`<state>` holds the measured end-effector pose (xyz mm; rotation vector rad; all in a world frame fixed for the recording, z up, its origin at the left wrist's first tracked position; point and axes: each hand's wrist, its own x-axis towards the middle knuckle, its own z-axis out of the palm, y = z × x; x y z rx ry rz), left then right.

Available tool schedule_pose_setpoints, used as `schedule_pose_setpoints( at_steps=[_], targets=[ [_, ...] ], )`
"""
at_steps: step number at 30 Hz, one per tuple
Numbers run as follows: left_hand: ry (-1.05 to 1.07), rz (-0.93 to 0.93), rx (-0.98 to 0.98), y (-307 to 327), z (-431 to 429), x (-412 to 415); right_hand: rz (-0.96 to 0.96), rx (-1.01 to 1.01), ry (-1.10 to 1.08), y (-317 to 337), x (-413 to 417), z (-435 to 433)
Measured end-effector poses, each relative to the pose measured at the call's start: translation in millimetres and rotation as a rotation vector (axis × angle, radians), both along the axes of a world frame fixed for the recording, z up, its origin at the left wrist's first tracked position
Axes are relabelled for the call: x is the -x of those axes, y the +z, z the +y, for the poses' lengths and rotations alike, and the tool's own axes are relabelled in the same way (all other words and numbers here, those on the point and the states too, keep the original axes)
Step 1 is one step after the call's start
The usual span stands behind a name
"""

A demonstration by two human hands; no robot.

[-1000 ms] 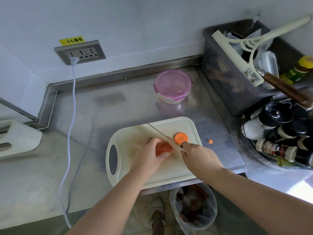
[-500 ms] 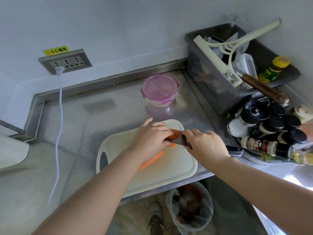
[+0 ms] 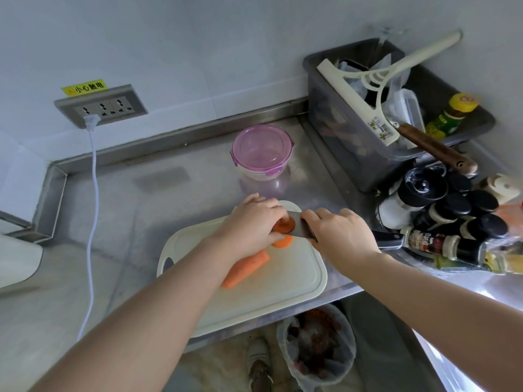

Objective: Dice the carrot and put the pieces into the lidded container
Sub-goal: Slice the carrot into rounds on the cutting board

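At a steel worktop (image 3: 175,199), a person's right hand (image 3: 339,236) is closed tight round a knife (image 3: 300,228) held flat over the cutting board (image 3: 285,287). The left hand (image 3: 252,222), fingers bent, pinches a carrot slice (image 3: 283,226) at the blade. The carrot (image 3: 244,268) lies on the board; the lidded container (image 3: 261,151) stands closed beyond it.

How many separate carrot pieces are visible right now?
3. One long piece lies on the cutting board near its middle. One loose slice lies on the board by the left hand. One darker slice sits against the knife. The left hand may hide more.
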<state>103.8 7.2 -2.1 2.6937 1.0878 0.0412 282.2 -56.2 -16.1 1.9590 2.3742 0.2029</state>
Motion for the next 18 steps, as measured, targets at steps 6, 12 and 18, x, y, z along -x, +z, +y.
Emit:
schedule_pose_setpoints(
  at_steps=[6,12,18],
  targets=[
    [0.045,-0.232,-0.315,-5,-8,8,0.166,0.142,-0.137,11,-12,-2],
    [0.185,-0.095,-0.215,-28,-14,-2,0.512,0.384,-0.399,11,-28,0],
    [0.191,0.263,0.002,-38,-13,-28,0.604,0.393,-0.424,13,-29,-2]
  ],
)
